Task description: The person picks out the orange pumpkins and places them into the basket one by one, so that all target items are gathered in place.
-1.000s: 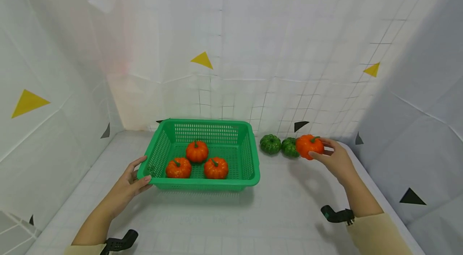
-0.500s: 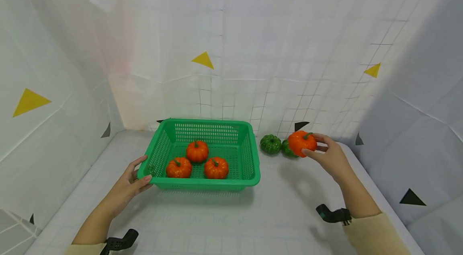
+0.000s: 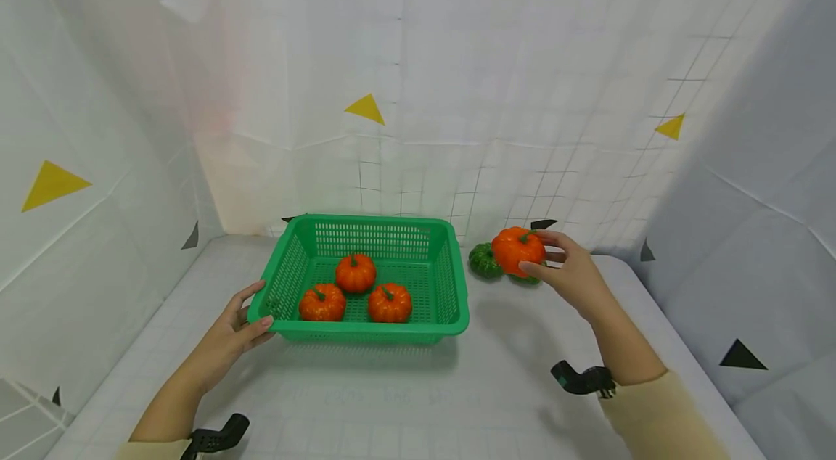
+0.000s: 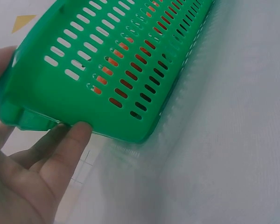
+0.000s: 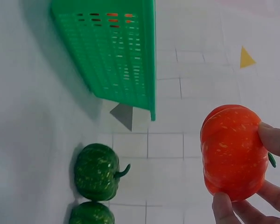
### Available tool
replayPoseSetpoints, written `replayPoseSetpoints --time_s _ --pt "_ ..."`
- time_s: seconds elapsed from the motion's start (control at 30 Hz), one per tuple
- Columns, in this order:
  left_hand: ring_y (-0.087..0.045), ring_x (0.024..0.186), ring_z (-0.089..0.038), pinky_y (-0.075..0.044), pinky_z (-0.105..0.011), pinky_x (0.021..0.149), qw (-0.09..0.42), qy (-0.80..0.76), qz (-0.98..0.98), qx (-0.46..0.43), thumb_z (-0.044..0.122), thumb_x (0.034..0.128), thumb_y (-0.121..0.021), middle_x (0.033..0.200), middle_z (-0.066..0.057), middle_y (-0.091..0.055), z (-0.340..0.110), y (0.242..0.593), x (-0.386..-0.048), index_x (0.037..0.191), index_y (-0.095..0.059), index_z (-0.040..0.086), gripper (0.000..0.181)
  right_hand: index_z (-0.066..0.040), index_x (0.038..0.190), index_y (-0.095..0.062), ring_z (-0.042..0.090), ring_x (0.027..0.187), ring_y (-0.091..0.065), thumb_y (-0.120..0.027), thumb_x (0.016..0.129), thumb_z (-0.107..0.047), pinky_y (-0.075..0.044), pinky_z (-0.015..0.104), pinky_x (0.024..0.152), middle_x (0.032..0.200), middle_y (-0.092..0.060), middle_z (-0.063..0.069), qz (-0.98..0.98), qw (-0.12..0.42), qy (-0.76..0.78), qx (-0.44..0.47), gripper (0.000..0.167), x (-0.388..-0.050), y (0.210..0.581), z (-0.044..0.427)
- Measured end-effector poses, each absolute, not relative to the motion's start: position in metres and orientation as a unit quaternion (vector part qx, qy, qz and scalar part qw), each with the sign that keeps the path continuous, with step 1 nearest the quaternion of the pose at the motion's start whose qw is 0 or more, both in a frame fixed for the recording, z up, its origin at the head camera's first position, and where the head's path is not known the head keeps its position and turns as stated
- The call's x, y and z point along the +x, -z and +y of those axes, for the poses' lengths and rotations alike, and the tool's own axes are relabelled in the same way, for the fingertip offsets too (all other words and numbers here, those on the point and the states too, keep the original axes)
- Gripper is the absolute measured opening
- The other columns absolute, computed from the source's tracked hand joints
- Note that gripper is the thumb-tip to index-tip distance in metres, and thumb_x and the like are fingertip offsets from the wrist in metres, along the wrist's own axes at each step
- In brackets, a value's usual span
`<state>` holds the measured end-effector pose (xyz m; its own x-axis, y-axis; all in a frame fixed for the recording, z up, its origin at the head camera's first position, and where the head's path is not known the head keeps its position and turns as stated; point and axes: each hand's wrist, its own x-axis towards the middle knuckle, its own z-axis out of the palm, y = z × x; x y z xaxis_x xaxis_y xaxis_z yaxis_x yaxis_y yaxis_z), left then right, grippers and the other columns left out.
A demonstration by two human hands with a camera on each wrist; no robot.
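My right hand (image 3: 575,275) holds a small orange pumpkin (image 3: 512,253) with a green stem between thumb and fingers. It is raised off the table, right of the green plastic basket (image 3: 372,328). The right wrist view shows the fingertips around the side of this pumpkin (image 5: 235,151). At the basket's near left corner, my left hand (image 3: 225,337) grips the rim, its thumb and fingers on either side in the left wrist view. Inside the basket lie three orange pumpkins, one at the back (image 3: 355,273), one front left (image 3: 323,302), one front right (image 3: 390,302).
Two green pumpkins sit on the white table (image 3: 392,402) right of the basket. One (image 3: 483,262) is partly covered by the held pumpkin in the head view, the other (image 5: 91,214) mostly so. White sheet walls enclose the back and sides.
My right hand has carried the orange pumpkin left and slightly up, from beside the green pumpkins to in front of them, nearer the basket. The left hand and the basket have stayed put.
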<state>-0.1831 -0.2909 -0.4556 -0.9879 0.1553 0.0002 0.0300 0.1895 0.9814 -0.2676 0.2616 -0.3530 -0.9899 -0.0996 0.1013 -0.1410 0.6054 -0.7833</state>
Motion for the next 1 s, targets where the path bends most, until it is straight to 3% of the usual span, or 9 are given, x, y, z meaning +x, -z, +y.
replayPoseSetpoints --time_s 1.0 --pt "-0.058 0.114 -0.007 -0.053 -0.030 0.098 0.046 -0.632 0.771 0.056 0.018 0.1029 -0.059 0.148 -0.034 -0.030 -0.291 0.456 -0.183 0.161 -0.007 0.020 0.078 -0.014 0.146 -0.049 0.038 0.129 -0.049 -0.082 0.084 -0.038 -0.057 0.048 0.091 0.147 -0.048 0.011 -0.880 -0.033 -0.459 0.121 0.074 -0.289 0.340 0.195"
